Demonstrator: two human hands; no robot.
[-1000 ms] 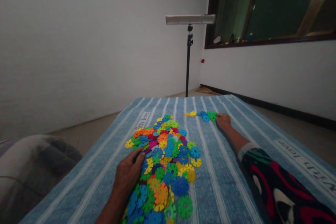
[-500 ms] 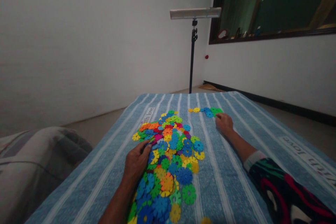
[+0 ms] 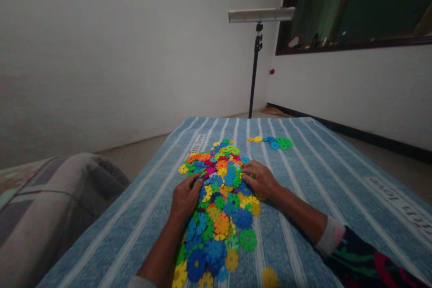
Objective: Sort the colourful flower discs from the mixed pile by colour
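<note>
The pile of colourful plastic flower discs (image 3: 219,209) lies between the two hands on a blue striped bed cover (image 3: 310,180). It runs from beyond the fingertips back along the inner side of the left forearm. The left hand (image 3: 185,195) lies palm down on the pile's left edge, its fingers bent over blue and yellow discs. The right hand (image 3: 261,181) lies palm down on the pile's right side, just across from the left hand, its fingers curled onto the discs near the middle. The fingertips of both hands are sunk among the pieces, so it cannot be told whether either hand pinches a disc or only rests on them.

A green disc (image 3: 249,239) lies at the pile's edge behind the right hand, beside the wrist. A single yellow disc (image 3: 270,277) lies apart, nearer the person. Well beyond the right hand, a short row of joined discs (image 3: 272,142) in yellow, blue and green lies on the cover, apart from the pile. Beyond the left hand, printed lettering (image 3: 197,143) runs along a white stripe.

To the left of the left arm lies a grey padded bundle (image 3: 50,216). Past the far end of the bed a black stand (image 3: 255,76) carries a light bar (image 3: 261,14), next to a dark-framed window (image 3: 357,4).
</note>
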